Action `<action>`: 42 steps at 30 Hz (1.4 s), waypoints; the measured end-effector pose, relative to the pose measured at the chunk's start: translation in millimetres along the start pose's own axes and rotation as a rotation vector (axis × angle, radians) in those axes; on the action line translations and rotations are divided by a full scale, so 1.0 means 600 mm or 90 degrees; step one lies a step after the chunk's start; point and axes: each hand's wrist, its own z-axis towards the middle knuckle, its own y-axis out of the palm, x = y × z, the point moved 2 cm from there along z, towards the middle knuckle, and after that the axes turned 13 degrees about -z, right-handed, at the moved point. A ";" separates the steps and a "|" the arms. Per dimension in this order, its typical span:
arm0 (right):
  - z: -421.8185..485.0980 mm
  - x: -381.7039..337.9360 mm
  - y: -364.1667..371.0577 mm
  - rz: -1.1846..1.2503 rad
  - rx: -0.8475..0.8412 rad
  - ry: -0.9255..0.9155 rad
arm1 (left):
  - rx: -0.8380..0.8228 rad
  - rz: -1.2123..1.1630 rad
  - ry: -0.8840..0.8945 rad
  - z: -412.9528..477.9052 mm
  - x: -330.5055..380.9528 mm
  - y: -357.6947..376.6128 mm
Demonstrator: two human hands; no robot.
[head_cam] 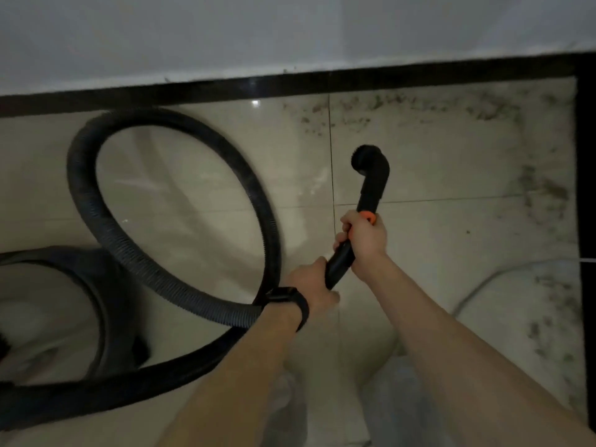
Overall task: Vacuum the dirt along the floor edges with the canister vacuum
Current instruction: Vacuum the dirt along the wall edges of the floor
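Starting with the head view, a pale tiled floor [435, 162] is seen from above. It is bounded at the top of the frame by a black skirting strip [193, 88] under a white wall [290, 33]. A second black strip [585, 156] runs down the right edge. Dirt [403, 108] is scattered as dark specks along the top edge in the upper right, and more of it is spread down the right side beside the second strip.

The black wand [374, 185] of the vacuum is held near the centre of the frame, slanted from lower left to upper right, with its curved open end turned towards the upper left. It lies apart from the specks; whether its tip touches the floor cannot be told. An orange collar [368, 217] is fitted round the wand. The right hand [364, 238] is wrapped round the wand just below that collar, with the fingers curled over the tube. The left hand [311, 283] is closed round the lower end of the wand, just below the right hand, and a dark band [292, 301] is worn on its wrist.

From the left hand the ribbed hose [85, 188] is led off to the left, where a large loop is formed, its top near the skirting strip. The dark round canister [109, 304] is seen in the lower left, blurred and partly cut off. A pale cable [483, 280] is laid in a curve across the tiles at the lower right.
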 end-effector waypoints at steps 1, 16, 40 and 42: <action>0.020 0.008 0.017 0.007 -0.013 -0.004 | 0.050 -0.038 -0.006 0.021 -0.019 0.001; 0.156 0.144 0.210 -0.005 -0.036 -0.088 | 0.272 -0.091 -0.015 0.163 -0.224 -0.049; 0.174 0.045 0.232 0.093 -0.178 -0.042 | 0.282 -0.024 0.063 0.172 -0.129 -0.148; 0.181 0.039 0.241 0.082 -0.178 -0.053 | 0.283 -0.034 0.063 0.179 -0.133 -0.153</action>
